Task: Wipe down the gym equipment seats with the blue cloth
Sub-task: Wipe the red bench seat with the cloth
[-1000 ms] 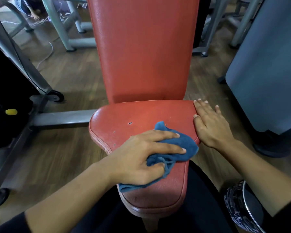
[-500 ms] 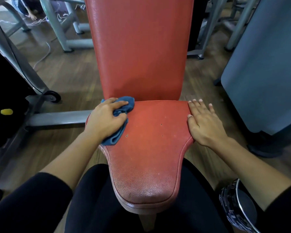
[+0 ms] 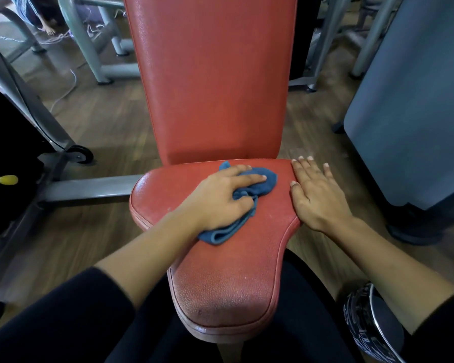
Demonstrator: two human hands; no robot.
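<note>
Wood-plank gym floor (image 3: 95, 142) lay beneath a red, grained-vinyl padded seat (image 3: 220, 284) with an upright red backrest (image 3: 215, 87). The crumpled blue cloth (image 3: 266, 183) sat on the wide rear part of the seat, just before the backrest. The left grip (image 3: 220, 203) pressed on it, fingers stretched over the top, thumb gathering a fold. The right grip (image 3: 317, 197) rested flat on the seat's right edge, holding nothing. The cloth appeared light, soft and limp; bunching it under the palm probably prevented slipping.
</note>
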